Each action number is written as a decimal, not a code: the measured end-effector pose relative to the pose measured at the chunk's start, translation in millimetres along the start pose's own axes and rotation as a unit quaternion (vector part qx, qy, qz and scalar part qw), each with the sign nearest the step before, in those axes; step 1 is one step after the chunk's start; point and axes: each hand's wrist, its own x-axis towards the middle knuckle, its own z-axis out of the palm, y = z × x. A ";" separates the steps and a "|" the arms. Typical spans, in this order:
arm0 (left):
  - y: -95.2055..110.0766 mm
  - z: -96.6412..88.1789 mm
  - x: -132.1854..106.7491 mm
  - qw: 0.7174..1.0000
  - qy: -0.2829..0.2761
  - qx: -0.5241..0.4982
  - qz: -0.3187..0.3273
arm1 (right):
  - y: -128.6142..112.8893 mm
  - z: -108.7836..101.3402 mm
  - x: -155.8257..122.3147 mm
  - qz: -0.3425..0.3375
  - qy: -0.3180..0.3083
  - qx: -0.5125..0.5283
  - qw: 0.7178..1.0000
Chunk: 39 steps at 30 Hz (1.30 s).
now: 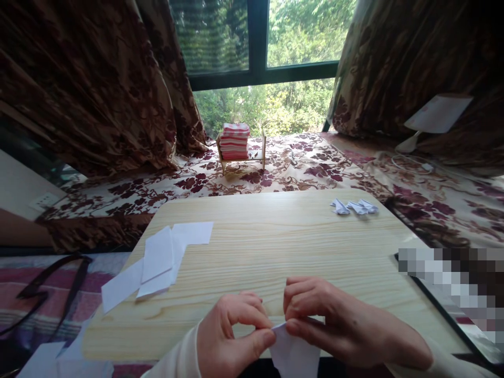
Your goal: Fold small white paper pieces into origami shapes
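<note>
A white piece of paper (pixel 296 350) hangs over the near edge of the wooden table, held from both sides. My left hand (pixel 240 331) pinches its upper left corner between thumb and forefinger. On the other side, my right hand (pixel 326 317) is closed on the top edge, thumb below and fingers curled over it. The lower part of the paper runs out of the picture, so its full shape is hidden. Several flat white paper sheets (pixel 157 254) overlap at the table's left, and a few small folded paper figures (pixel 356 207) stand at the far right corner.
The light wooden table (pixel 252 247) has rounded corners. More white paper (pixel 79 359) lies below its left edge, near a dark strap (pixel 76 278). Beyond are a small rack with folded striped cloths (pixel 235 142), a window and floral curtains. A white lamp (pixel 437 114) stands at right.
</note>
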 end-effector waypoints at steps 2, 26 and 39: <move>-0.4 -0.6 1.4 1.000 0.005 0.025 -0.005 | 4.0 1.3 2.2 0.010 -0.006 -0.017 1.000; -51.0 42.9 -3.5 0.824 0.490 -0.245 -0.144 | 32.5 69.0 6.4 0.187 0.246 0.308 0.900; -57.7 34.9 -23.7 0.973 0.175 0.051 -0.141 | 51.6 67.5 2.9 0.219 0.309 0.277 0.883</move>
